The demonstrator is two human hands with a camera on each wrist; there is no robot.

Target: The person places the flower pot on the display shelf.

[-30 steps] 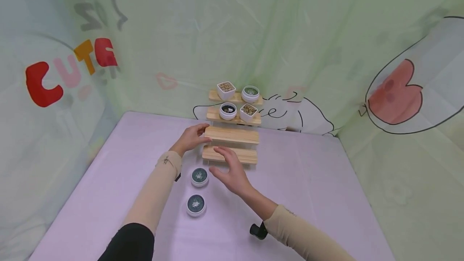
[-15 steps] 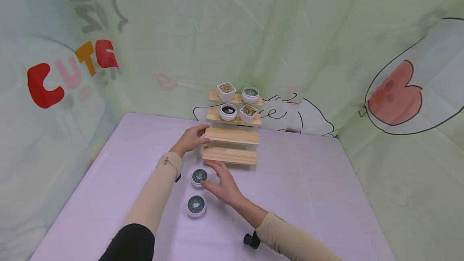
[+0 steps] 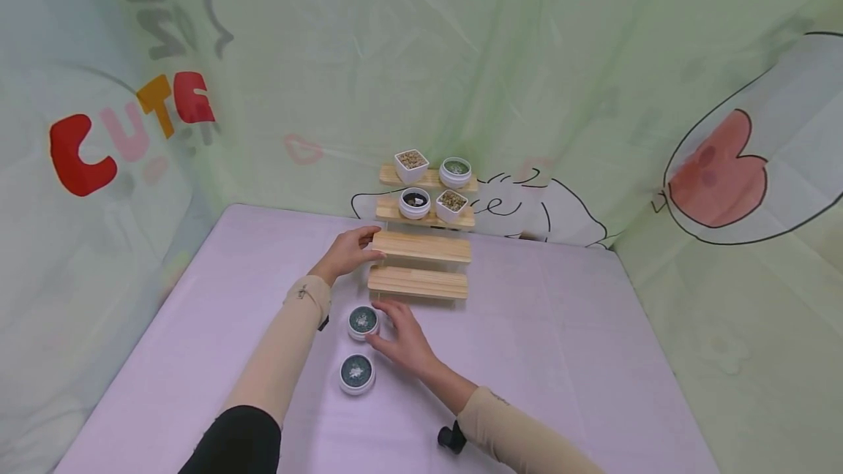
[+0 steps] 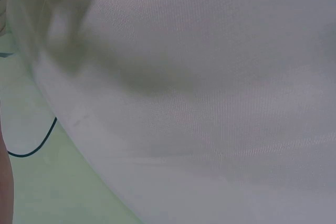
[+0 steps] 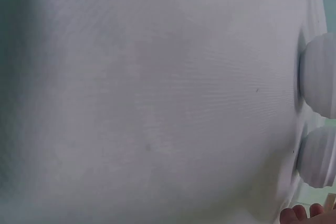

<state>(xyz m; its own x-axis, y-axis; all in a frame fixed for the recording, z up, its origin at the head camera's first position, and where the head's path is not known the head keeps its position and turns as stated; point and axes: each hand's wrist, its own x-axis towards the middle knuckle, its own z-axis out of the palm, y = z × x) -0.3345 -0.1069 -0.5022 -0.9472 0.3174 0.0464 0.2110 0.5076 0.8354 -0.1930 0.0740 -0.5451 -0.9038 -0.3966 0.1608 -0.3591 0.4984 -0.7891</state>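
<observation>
My left hand (image 3: 344,254) holds the left end of a tiered wooden display stand (image 3: 421,246), thumb and fingers about the end of its second-lowest shelf. Just in front of the stand, my right hand (image 3: 405,342) is spread at the right side of a round white pot (image 3: 363,320) with a dark green top; whether the thumb touches its rim is unclear. A matching pot (image 3: 356,373) stands nearer to me. Both pots (image 5: 318,77) appear at the right edge of the right wrist view, above some fingertips (image 5: 299,213). The left wrist view shows mostly cloth.
On the upper shelves stand two square white pots (image 3: 411,161) with grainy filling and two round ones (image 3: 414,201). A pale lilac cloth (image 3: 540,357) covers the table. Printed green curtain (image 3: 316,79) hangs behind and at the sides.
My right hand has moved from the front of the lowest shelf down and left to the farther loose pot. The left hand stays at the stand.
</observation>
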